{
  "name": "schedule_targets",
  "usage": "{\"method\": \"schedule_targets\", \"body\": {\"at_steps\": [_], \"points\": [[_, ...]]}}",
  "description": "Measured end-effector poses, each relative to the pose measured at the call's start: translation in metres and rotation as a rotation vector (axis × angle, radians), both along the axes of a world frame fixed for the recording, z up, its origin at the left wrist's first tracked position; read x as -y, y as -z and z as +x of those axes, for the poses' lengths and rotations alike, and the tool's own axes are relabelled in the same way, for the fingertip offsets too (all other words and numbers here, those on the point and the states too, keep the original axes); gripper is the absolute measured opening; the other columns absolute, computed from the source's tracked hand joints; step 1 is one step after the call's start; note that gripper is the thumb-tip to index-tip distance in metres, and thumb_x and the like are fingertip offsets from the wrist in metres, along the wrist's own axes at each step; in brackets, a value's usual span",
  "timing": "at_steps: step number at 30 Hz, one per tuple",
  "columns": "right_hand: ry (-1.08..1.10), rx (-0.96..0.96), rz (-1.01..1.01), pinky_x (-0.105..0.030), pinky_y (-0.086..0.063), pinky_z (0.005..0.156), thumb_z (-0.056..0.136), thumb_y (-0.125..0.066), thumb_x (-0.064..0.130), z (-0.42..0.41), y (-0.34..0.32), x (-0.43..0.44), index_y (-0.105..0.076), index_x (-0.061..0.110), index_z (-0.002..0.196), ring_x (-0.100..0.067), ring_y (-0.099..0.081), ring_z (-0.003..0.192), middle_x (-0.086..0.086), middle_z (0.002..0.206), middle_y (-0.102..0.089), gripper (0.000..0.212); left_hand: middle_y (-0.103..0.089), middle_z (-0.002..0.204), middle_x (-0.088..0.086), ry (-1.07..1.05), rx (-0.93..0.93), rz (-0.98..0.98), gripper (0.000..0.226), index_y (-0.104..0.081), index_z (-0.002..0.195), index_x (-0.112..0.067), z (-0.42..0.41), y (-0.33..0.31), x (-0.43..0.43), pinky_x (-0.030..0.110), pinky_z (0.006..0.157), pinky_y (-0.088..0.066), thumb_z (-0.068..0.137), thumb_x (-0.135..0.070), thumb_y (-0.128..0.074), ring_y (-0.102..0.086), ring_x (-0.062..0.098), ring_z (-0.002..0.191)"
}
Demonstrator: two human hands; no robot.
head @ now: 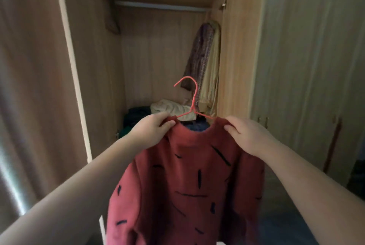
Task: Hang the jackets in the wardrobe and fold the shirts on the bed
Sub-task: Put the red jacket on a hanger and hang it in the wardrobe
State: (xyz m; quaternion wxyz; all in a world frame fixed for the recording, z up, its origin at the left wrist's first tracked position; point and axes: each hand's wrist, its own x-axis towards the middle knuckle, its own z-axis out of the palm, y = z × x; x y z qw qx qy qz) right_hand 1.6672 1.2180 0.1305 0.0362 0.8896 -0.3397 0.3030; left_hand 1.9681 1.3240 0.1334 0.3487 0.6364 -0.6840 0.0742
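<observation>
Both hands, left hand (153,129) and right hand (245,134), are pinching the red black-dashed jacket (189,189) shoulders, its pink wire hanger (192,102) hook pointing up, well below the wardrobe's pale rail (158,5).

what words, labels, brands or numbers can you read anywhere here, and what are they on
No readable text anywhere in this view.
The red garment, gripped at its shoulders by the left hand and the right hand, bears only black dash marks, no letters.
The red hanger, the wardrobe and the clothes hanging inside it show no label, brand or number.
</observation>
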Motion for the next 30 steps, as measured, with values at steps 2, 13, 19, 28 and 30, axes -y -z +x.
{"method": "schedule_targets", "body": {"at_steps": [2,13,19,28,30], "points": [[-0.038,0.073,0.132,-0.03,-0.044,0.073,0.101,-0.049,0.033,0.012,0.001,0.012,-0.053,0.032,0.095,-0.013,-0.06,0.087,0.015,0.088,-0.061,0.007,-0.063,0.073,-0.023,-0.045,-0.061,-0.076,0.02,-0.057,0.083,-0.05,0.032,-0.003,-0.006,0.011,0.063,-0.037,0.097,-0.036,-0.058,-0.058,-0.001,0.075],[0.024,-0.072,0.027,-0.042,-0.048,0.065,0.097,-0.028,0.056,0.112,0.01,0.031,-0.04,0.025,0.082,-0.025,-0.06,0.076,0.004,0.078,-0.059,0.036,-0.06,0.07,-0.01,-0.176,-0.156,-0.112,0.016,-0.051,0.083,-0.032,0.111,0.014,0.003,0.033,0.064,-0.046,0.097,-0.041,-0.055,-0.057,0.005,0.068],[0.019,-0.053,-0.175,-0.039,-0.042,0.056,0.099,-0.033,0.047,0.144,-0.001,0.072,-0.032,0.026,0.078,-0.032,-0.062,0.073,0.008,0.069,-0.046,0.029,-0.057,0.068,-0.008,-0.179,-0.086,-0.111,0.025,-0.045,0.082,-0.027,0.127,0.007,0.048,0.028,0.057,-0.042,0.097,-0.045,-0.052,-0.055,0.004,0.068],[0.106,0.06,-0.425,-0.033,-0.04,0.049,0.098,-0.038,0.044,0.141,-0.035,0.208,-0.052,0.027,0.103,-0.034,-0.065,0.063,0.0,0.069,-0.066,0.022,-0.059,0.076,-0.006,-0.29,0.237,-0.195,0.038,-0.039,0.088,-0.031,0.134,-0.043,0.188,0.034,0.058,-0.037,0.092,-0.067,-0.027,-0.062,0.028,0.078],[0.18,0.109,-0.439,-0.033,-0.038,0.048,0.099,-0.037,0.045,0.138,-0.051,0.251,-0.05,0.024,0.094,-0.034,-0.064,0.061,-0.001,0.067,-0.064,0.025,-0.065,0.082,-0.003,-0.347,0.262,-0.212,0.042,-0.042,0.09,-0.029,0.14,-0.058,0.228,0.034,0.059,-0.037,0.092,-0.068,-0.024,-0.065,0.029,0.083]]}}
